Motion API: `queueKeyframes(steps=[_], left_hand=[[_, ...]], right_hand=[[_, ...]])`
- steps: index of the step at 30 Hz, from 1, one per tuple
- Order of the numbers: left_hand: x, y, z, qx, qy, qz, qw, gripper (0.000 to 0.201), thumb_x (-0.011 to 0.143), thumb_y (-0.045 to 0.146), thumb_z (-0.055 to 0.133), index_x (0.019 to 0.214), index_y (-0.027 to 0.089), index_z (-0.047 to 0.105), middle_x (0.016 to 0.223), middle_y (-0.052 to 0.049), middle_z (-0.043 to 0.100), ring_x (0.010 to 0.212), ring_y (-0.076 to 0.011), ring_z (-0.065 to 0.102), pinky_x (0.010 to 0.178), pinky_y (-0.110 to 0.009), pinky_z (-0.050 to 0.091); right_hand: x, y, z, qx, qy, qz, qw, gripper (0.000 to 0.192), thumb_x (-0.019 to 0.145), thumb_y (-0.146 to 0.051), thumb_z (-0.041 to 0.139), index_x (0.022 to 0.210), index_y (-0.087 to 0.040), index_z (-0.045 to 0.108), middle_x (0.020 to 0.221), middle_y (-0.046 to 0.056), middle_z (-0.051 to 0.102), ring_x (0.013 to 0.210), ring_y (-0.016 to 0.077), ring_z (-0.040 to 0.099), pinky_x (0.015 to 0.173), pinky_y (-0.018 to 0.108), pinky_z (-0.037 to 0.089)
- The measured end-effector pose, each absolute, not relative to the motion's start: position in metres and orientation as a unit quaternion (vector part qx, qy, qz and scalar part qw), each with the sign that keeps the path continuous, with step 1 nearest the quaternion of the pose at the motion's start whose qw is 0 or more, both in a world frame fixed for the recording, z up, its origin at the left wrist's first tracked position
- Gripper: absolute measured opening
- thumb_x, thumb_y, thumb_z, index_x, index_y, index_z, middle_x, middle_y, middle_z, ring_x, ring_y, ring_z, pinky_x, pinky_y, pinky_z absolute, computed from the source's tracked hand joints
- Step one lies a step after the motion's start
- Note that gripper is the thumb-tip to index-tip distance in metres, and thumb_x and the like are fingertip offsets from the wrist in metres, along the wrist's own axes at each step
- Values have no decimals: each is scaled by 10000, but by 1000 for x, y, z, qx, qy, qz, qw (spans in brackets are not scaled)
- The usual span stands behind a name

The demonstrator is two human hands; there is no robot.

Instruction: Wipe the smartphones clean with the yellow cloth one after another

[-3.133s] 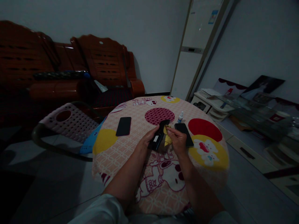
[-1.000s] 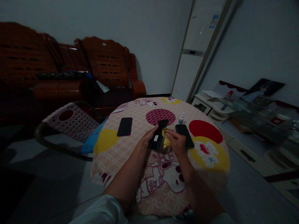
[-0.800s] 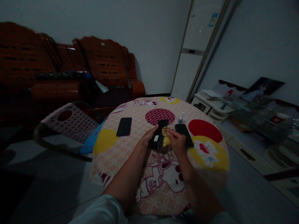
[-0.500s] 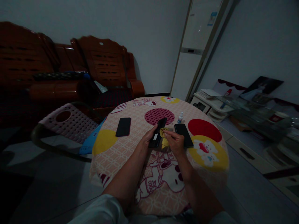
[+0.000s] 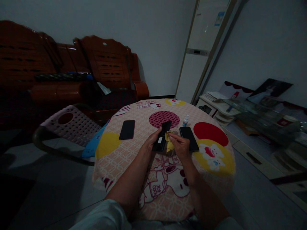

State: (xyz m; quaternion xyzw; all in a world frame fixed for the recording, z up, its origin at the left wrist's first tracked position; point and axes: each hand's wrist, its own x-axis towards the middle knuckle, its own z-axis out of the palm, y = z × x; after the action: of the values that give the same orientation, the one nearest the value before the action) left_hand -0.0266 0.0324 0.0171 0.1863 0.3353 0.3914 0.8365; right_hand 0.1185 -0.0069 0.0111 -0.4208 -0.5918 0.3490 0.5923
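My left hand [image 5: 153, 140] is closed round the edge of a dark phone [image 5: 166, 128], tilted up above the table, with a small white rectangle on its face. My right hand [image 5: 181, 146] pinches a crumpled yellow cloth [image 5: 170, 146] right against the phone's right side. Beyond the right hand, partly covered by it, lies a second dark phone [image 5: 190, 137]. A small white spray bottle [image 5: 185, 121] stands upright just behind that one. Off to the left, a third phone [image 5: 127, 130] rests flat with its dark screen up.
The round table wears a patterned cloth [image 5: 134, 159]. A woven chair [image 5: 72, 127] with a blue bag [image 5: 93, 145] stands at its left. Wooden armchairs [image 5: 105, 64] line the wall. A tall white cabinet-like unit [image 5: 192, 75] and a glass-topped stand [image 5: 254, 113] are behind and right.
The view has shifted very slightly. Both hands keep nearly the same place, with the phone and the yellow cloth still held.
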Motion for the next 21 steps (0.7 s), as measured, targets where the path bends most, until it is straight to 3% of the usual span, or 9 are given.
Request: queueKeyframes(steps=[6,21], left_hand=[[-22,27,23,204,340,409,822,396,909,411,467,1043,89,655,785,-113,719,628,-200,685,627,-294,552],[-25,28,21,196,354,424,810,417,890,432,498,1031,69,648,797,-128,720,626,-205,683,633,-297,548]], right_hand=[[121,-7,15,-429,-590,323,603,222,781,-333,648,947,-226,750,903,37,751,806,204,705,697,290,563],[121,-9,16,-419,-595,354,587,219,758,-328,654,918,-220,757,862,32,754,771,203,704,693,297,565]])
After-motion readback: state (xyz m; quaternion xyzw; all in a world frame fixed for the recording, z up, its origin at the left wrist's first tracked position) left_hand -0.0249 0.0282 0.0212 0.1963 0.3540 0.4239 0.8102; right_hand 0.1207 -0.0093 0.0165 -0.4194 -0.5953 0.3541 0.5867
